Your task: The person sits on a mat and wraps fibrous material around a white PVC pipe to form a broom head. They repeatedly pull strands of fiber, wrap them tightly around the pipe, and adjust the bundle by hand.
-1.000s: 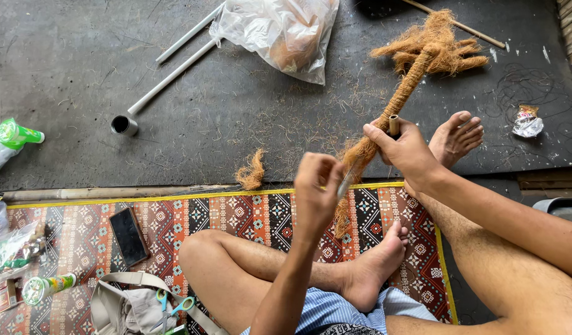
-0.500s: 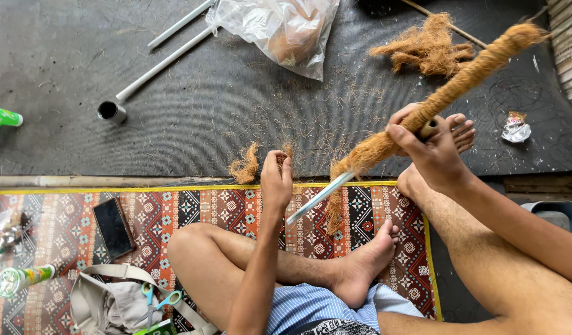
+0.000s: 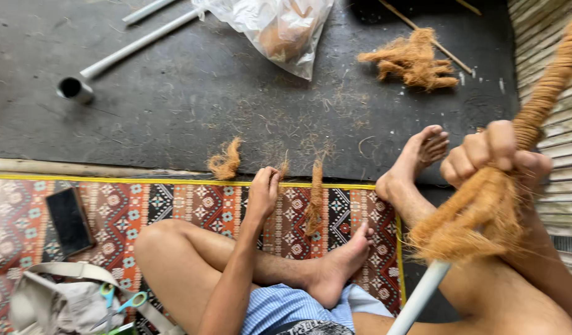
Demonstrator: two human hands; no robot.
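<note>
Right now our right hand [image 3: 493, 155] grips the coir-wrapped pipe [image 3: 484, 211] raised over our right leg, while our left hand [image 3: 263, 191] pinches a loose fibre tuft [image 3: 282, 169] at the mat [image 3: 193, 201] edge. Held one-handed, we judge the loose wrap end could fray or unwind.

Sitting cross-legged, bare feet out in front; reaching the left hand [image 3: 263, 191] forward and down, arm stretched, fingers pinched together at the tips; raising the right hand [image 3: 493, 155] at the right, fingers curling tight in a fist, forearm angling upward.
</note>
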